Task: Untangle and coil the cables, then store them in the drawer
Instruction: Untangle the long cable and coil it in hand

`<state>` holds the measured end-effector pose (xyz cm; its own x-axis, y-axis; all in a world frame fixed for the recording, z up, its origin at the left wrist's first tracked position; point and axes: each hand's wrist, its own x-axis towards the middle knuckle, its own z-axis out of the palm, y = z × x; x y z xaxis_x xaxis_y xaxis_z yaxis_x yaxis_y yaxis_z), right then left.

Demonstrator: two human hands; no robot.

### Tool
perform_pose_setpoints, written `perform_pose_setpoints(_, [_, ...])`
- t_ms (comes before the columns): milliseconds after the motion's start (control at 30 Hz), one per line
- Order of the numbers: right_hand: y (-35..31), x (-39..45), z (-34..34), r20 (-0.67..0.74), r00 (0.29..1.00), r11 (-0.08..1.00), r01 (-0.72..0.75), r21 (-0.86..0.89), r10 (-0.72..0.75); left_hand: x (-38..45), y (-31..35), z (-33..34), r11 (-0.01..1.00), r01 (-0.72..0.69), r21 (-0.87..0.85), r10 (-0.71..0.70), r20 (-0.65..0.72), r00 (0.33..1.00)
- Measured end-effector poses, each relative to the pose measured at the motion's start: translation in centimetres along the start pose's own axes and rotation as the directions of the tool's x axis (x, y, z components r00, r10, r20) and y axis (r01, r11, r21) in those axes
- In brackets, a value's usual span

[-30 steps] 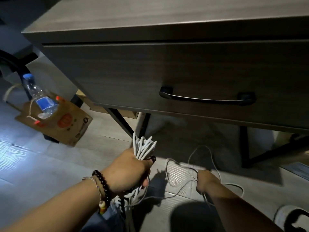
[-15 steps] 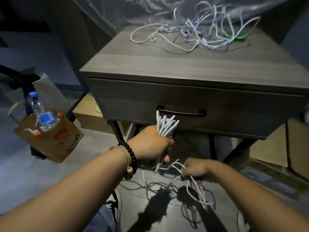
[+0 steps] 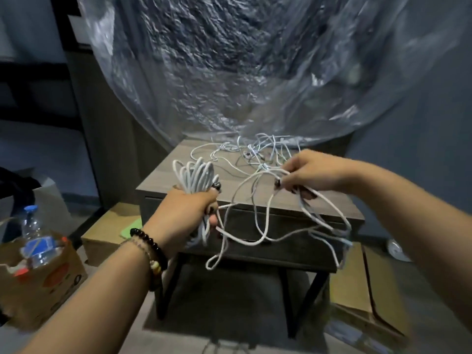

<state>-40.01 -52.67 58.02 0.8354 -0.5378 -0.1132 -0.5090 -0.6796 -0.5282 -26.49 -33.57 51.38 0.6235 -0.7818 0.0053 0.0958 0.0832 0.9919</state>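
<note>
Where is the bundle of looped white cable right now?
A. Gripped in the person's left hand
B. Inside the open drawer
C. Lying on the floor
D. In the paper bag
A: the left hand grips the coiled bundle, with its loops sticking up above the fist.

Clear plastic sheet [image 3: 255, 72] hanging behind, water bottle [image 3: 34, 235] in cardboard box [image 3: 43, 284] at left, flattened cardboard [image 3: 357, 284] at right

The left hand [image 3: 187, 213] gripped a coiled white cable bundle [image 3: 196, 176]; the right hand [image 3: 310, 172] pinched loose loops [image 3: 258, 215] before the closed drawer [image 3: 293, 238], more tangled cables [image 3: 255, 152] lying on the nightstand [image 3: 163, 180].
</note>
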Motion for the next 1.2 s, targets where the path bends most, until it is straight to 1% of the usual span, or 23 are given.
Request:
perform_pose_setpoints(33, [-1.2,0.4,-1.2,-0.071,0.997,0.999,0.026,-0.046,-0.029,-0.1,0.2,-0.4,1.0,-0.007,-0.025,0.007,-0.017,1.0])
perform_pose_setpoints(100, [-3.7,1.4,-3.3,-0.167,0.984,0.991,0.045,-0.126,-0.066,-0.1,0.6,-1.2,0.993,-0.011,-0.114,0.008,-0.024,1.0])
perform_pose_setpoints(167, [-5.9,3.0,-5.5,-0.281,0.954,0.975,0.043,-0.217,-0.105,0.1,0.9,-1.8,0.985,-0.014,-0.174,0.011,-0.016,1.0])
perform_pose_setpoints(233, [-7.6,5.3,-7.4,-0.444,0.88,0.937,0.003,-0.349,-0.168,0.3,1.0,-2.4,0.98,-0.002,-0.199,-0.001,-0.017,1.0])
perform_pose_setpoints(300, [-8.8,8.0,-8.7,-0.576,0.778,0.895,-0.038,-0.444,-0.253,0.6,1.0,-3.0,0.975,0.016,-0.219,-0.021,-0.021,1.0])
perform_pose_setpoints(367, [-9.0,10.8,-8.9,-0.622,0.713,0.861,-0.049,-0.505,-0.324,1.1,1.0,-3.4,0.972,0.038,-0.231,-0.047,-0.037,0.998])
perform_pose_setpoints(467, [-7.7,14.4,-6.7,-0.666,0.658,0.83,-0.109,-0.547,-0.353,1.9,0.9,-3.6,0.971,0.059,-0.23,-0.069,-0.035,0.997])
perform_pose_setpoints(533, [-5.5,16.4,-4.0,-0.656,0.664,0.807,-0.133,-0.575,-0.358,2.2,0.9,-3.6,0.971,0.072,-0.226,-0.075,-0.008,0.997])
perform_pose_setpoints(567, [-4.0,17.3,-2.6,-0.634,0.691,0.793,-0.144,-0.592,-0.348,2.3,0.9,-3.5,0.973,0.08,-0.217,-0.08,0.011,0.997])
perform_pose_setpoints(633, [-1.1,18.6,0.1,-0.564,0.776,0.774,-0.165,-0.612,-0.281,2.5,0.8,-3.3,0.982,0.101,-0.162,-0.094,0.051,0.994])
perform_pose_setpoints(700, [1.1,19.6,2.3,-0.454,0.87,0.749,-0.171,-0.64,-0.189,2.5,0.6,-3.2,0.989,0.089,-0.118,-0.079,0.086,0.993])
perform_pose_setpoints(733, [1.7,19.8,3.0,-0.413,0.898,0.731,-0.179,-0.658,-0.152,2.6,0.6,-3.1,0.991,0.072,-0.115,-0.061,0.094,0.994])
perform_pose_setpoints(800, [1.9,20.0,3.2,-0.406,0.906,0.732,-0.193,-0.654,-0.123,2.8,0.4,-3.0,0.994,0.034,-0.102,-0.025,0.088,0.996])
perform_pose_setpoints(900, [0.8,19.3,1.6,-0.371,0.917,0.716,-0.158,-0.68,-0.15,3.1,0.6,-3.1,0.997,0.008,-0.08,-0.001,0.081,0.997])
perform_pose_setpoints(967, [-0.4,17.5,0.5,-0.365,0.912,0.723,-0.124,-0.68,-0.187,3.2,0.8,-2.9,0.995,0.008,-0.102,0.002,0.099,0.995])
perform_pose_setpoints(1000, [-0.9,16.2,0.2,-0.378,0.903,0.75,-0.102,-0.654,-0.206,3.1,0.8,-2.7,0.993,0.014,-0.115,0.0,0.117,0.993])
perform_pose_setpoints(1033, [-1.3,14.4,0.2,-0.394,0.893,0.8,-0.067,-0.596,-0.219,3.0,0.9,-2.5,0.992,0.021,-0.123,-0.003,0.14,0.99])
perform_pose_setpoints(1100, [-1.6,10.4,1.0,-0.439,0.868,0.924,0.056,-0.378,-0.232,2.5,1.0,-2.2,0.99,0.034,-0.134,-0.006,0.202,0.979])
perform_pose_setpoints(1133, [-1.6,8.1,1.9,-0.469,0.851,0.961,0.129,-0.246,-0.235,2.2,1.0,-2.0,0.989,0.037,-0.142,-0.001,0.245,0.97])
perform_pose_setpoints(1200, [-1.3,3.7,4.2,-0.536,0.813,0.968,0.25,-0.036,-0.23,1.5,1.0,-1.5,0.98,0.042,-0.193,0.026,0.338,0.941])
